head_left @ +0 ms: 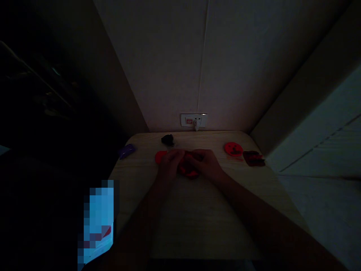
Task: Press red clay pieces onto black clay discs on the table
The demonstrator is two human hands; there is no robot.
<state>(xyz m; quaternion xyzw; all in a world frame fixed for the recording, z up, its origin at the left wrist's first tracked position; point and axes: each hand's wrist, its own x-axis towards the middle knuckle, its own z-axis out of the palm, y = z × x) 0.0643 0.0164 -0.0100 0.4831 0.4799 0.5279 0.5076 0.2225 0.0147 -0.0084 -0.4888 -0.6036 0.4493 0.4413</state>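
Note:
In dim light, my left hand point(170, 161) and my right hand point(207, 164) come together over the wooden table. Between them is a dark red round object point(190, 172) with a patchy, glossy surface; its kind is hard to make out. The fingers of both hands are bent and closed on its upper edge, left and right. A bright red flat round piece point(160, 157) lies just beside my left hand, partly covered by it. What the fingertips pinch in detail is lost in the dark.
A black crumpled item point(168, 140) and a purple packet point(127, 151) lie at the back left. On the right are a red disc with dark marks point(233, 148) and a dark red packet point(254, 158). Behind is a wall socket point(193, 120) with a plug; a lit screen point(101, 218) is lower left.

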